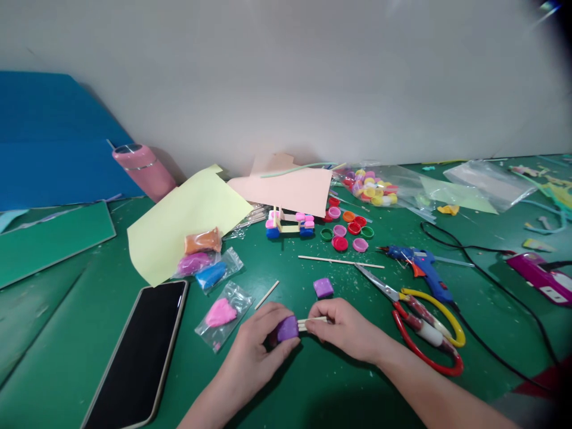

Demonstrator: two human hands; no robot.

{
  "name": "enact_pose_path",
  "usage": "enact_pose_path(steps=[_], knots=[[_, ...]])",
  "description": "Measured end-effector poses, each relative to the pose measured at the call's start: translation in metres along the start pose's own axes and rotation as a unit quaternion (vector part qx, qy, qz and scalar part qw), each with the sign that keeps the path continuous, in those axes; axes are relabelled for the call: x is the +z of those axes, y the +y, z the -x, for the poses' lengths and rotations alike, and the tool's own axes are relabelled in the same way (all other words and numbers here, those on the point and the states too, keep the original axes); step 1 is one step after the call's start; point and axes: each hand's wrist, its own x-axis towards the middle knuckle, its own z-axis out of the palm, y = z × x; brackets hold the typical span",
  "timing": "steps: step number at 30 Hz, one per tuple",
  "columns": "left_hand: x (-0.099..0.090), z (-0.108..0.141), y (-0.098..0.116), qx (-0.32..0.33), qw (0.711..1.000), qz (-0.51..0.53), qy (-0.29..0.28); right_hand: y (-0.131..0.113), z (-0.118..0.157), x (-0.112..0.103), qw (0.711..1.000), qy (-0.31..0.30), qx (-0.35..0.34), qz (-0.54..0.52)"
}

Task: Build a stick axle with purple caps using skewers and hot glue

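Note:
My left hand (264,342) is closed around a purple clay block (287,328), its thumb and fingers on opposite sides. From the block's right side run several short pale wooden sticks (302,325), and my right hand (344,326) pinches their other end. A second purple clay piece (323,288) lies on the green table just beyond my right hand. One short stick (267,295) rests past my left hand, and a longer stick (341,262) lies farther back. Beyond them stands a small stick-and-clay model (290,224) in pink, blue and white.
Scissors (415,322) and a blue glue gun (417,265) with its cord lie right. A phone (134,357), bagged pink clay (221,313) and other clay packets (203,241) are left. Coloured bottle caps (339,231) and a pink bottle (145,171) are farther back.

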Motion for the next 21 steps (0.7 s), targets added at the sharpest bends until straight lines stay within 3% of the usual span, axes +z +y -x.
enact_pose_path(steps=[21], knots=[[0.0005,-0.0027,0.0034,-0.015,1.000,-0.022,-0.003,-0.0035,-0.0011,-0.0005,1.000,-0.005,0.006,-0.007]])
